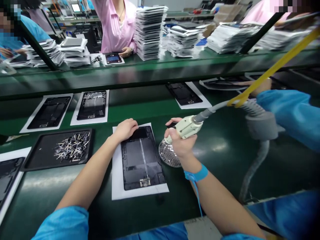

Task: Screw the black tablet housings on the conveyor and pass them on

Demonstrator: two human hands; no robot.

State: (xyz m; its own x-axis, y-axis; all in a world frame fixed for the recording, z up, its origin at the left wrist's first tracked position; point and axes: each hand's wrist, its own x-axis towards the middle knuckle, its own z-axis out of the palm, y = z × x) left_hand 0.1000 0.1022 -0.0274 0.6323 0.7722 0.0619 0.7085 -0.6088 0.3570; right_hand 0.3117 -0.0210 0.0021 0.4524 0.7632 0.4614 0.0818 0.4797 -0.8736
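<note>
The dark tablet housing (135, 160) lies on a white sheet (117, 178) in front of you, between your hands, its long axis running away from you. Your left hand (126, 129) is the nearer: it touches the far left corner, fingers bent; whether they pinch the edge or merely rest there is unclear. Your right hand (183, 143), apart from the housing on its right, is wrapped around a cream corded tool (188, 126). A perforated metal disc (169, 154) shows below that hand; you can't make out whether it joins the tool. Leftward, a black tray (42, 153) bears heaped small parts (72, 146).
</note>
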